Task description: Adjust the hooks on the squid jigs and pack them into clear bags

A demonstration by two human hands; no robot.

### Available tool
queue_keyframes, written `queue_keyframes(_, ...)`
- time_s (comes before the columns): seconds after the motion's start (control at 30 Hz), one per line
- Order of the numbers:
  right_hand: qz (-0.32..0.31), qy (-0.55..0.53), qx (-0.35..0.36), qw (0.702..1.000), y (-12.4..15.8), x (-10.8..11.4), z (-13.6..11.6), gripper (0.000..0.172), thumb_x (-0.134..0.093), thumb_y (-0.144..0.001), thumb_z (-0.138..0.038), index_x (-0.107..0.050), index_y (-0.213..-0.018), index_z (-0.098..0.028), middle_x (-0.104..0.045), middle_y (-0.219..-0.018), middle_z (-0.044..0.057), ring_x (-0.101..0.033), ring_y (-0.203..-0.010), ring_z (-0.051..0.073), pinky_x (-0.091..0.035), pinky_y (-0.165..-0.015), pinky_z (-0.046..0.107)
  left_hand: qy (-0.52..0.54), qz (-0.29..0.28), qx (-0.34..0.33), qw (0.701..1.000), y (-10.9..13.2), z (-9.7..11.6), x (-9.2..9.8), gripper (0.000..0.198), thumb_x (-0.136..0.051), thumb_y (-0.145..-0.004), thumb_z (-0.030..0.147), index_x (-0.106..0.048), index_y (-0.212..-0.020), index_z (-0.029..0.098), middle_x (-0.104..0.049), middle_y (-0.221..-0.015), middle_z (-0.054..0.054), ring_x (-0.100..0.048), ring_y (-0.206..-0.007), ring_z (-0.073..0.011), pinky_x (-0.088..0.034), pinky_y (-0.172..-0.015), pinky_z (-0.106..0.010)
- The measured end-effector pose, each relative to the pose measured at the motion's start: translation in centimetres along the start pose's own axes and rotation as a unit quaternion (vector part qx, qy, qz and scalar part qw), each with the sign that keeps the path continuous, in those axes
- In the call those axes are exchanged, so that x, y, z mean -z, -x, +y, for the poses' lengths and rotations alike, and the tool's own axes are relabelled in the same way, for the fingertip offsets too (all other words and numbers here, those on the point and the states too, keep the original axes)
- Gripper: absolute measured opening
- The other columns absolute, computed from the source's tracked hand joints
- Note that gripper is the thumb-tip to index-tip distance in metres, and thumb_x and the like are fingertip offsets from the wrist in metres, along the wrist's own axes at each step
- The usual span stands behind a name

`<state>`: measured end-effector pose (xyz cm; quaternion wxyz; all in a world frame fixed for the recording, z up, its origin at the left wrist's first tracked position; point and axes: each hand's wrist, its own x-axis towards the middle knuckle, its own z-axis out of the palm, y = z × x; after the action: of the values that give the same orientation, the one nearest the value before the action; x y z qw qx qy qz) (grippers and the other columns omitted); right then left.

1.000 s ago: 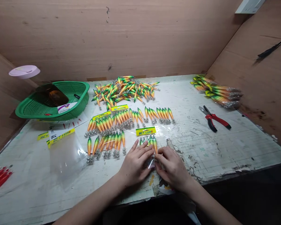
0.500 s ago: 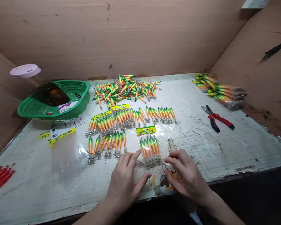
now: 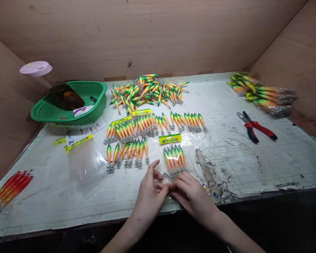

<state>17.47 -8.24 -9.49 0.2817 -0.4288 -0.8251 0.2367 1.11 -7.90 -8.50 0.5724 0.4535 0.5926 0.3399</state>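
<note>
A clear plastic bag with a yellow BCT LURE header (image 3: 170, 139) lies flat in front of me. Inside it several green-and-orange squid lures (image 3: 175, 158) stand side by side, metal hooks toward me. Just below those hooks, my left hand (image 3: 152, 193) has its index finger raised, its other fingers curled and its thumb against the fingertips of my right hand (image 3: 193, 195). The right fingers are pinched together at the bag's near end. Whatever sits between the fingertips is hidden. More lures (image 3: 133, 151) lie in rows to the left and behind.
A heap of loose lures (image 3: 144, 91) lies at the back. On the left are a green basket (image 3: 101, 102) holding a lidded cup, empty header bags (image 3: 84, 161) and red lures (image 3: 13, 189). Red-handled pliers (image 3: 256, 128) and packed lures (image 3: 268, 98) are on the right.
My right hand has moved left, from beside the bag, where it pinched a small white piece, to its near end. The left thumb now meets it. The view has shifted slightly.
</note>
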Motion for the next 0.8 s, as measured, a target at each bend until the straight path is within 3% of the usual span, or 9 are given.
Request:
queue_keyframes(0.23, 0.028, 0.022, 0.070, 0.997, -0.1, -0.6, 0.3, 0.020, -0.047, -0.092, -0.014, -0.055, -0.075, -0.019, -0.054, -0.071, 0.004, -0.044, -0.067, 0.017, -0.036, -0.058, 0.029, -0.017, 0.030, 0.004, 0.999, -0.2, -0.1, -0.6, 0.065, -0.057, -0.072, 0.011, -0.038, -0.133, 0.024, -0.041, -0.091, 0.004, -0.053, -0.051, -0.0031, -0.046, -0.050, -0.019)
queue_keyframes(0.4, 0.027, -0.035, 0.079, 0.996, 0.5, 0.3, 0.4, 0.018, -0.043, -0.095, -0.018, -0.051, -0.080, -0.020, -0.055, -0.073, 0.003, -0.048, -0.069, 0.016, -0.043, -0.060, 0.028, -0.031, 0.046, -0.030, 0.998, 0.2, -0.3, -0.8, 0.068, -0.055, -0.072, 0.007, -0.038, -0.134, 0.027, -0.040, -0.093, 0.003, -0.048, -0.050, -0.0006, -0.043, -0.048, -0.017)
queue_keyframes(0.5, 0.037, -0.079, 0.015, 0.996, 1.3, 2.1, 0.5, 0.020, -0.038, -0.098, -0.023, -0.044, -0.079, -0.022, -0.050, -0.072, 0.001, -0.051, -0.065, 0.013, -0.046, -0.056, 0.024, -0.027, 0.046, -0.040, 0.998, 0.3, -0.4, -0.8, 0.070, -0.052, -0.073, 0.006, -0.036, -0.138, 0.031, -0.038, -0.091, 0.004, -0.045, -0.049, 0.0002, -0.043, -0.048, -0.016)
queue_keyframes(0.63, 0.132, -0.072, -0.107, 0.983, 2.5, 5.3, 2.6, 0.021, -0.037, -0.098, -0.029, -0.042, -0.079, -0.023, -0.049, -0.072, 0.001, -0.053, -0.062, 0.014, -0.048, -0.053, 0.024, -0.030, 0.038, -0.050, 0.998, 0.3, -0.7, -0.7, 0.071, -0.052, -0.075, 0.007, -0.034, -0.140, 0.032, -0.038, -0.091, 0.004, -0.048, -0.050, -0.0006, -0.046, -0.051, -0.017)
queue_keyframes(0.8, 0.267, 0.093, -0.108, 0.953, 4.2, 10.6, 8.1, 0.011, -0.042, -0.096, -0.022, -0.050, -0.089, -0.023, -0.051, -0.070, 0.002, -0.053, -0.062, 0.017, -0.048, -0.058, 0.031, -0.093, 0.017, -0.117, 0.989, 0.8, -1.5, 0.4, 0.058, -0.050, -0.083, 0.011, -0.038, -0.138, 0.027, -0.046, -0.094, 0.000, -0.055, -0.053, -0.0040, -0.052, -0.051, -0.019)
